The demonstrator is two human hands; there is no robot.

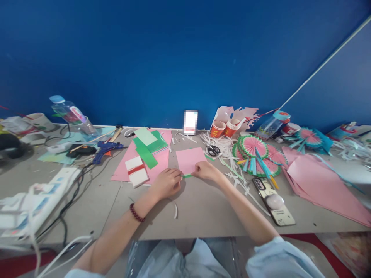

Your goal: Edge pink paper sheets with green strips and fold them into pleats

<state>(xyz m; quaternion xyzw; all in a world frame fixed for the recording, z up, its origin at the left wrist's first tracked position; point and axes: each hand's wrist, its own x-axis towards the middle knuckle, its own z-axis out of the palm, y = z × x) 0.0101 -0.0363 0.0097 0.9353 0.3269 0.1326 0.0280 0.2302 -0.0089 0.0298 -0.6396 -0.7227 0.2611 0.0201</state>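
Note:
A square sheet of pink paper (pixel 190 159) lies flat on the table in front of me, with a narrow green strip (pixel 188 175) along its near edge. My left hand (pixel 169 181) is closed at the sheet's near left corner, its fingertips on the edge. At the near right side, my right hand (pixel 205 170) has its fingers curled and pinched on the same green edge. Scissors with black handles (pixel 212 150) rest just beyond my right hand. Left of the sheet, green paper pieces (pixel 147 154) lie on larger pink paper (pixel 123 170).
A white pad with a red band (pixel 136 172), a blue glue gun (pixel 106 150) and a power strip (pixel 49 197) are on the left. To the right are red paper cups (pixel 218 129), white paper scraps (pixel 228 150), watermelon-patterned paper fans (pixel 255 148), a phone (pixel 274 202) and pink sheets (pixel 324 181).

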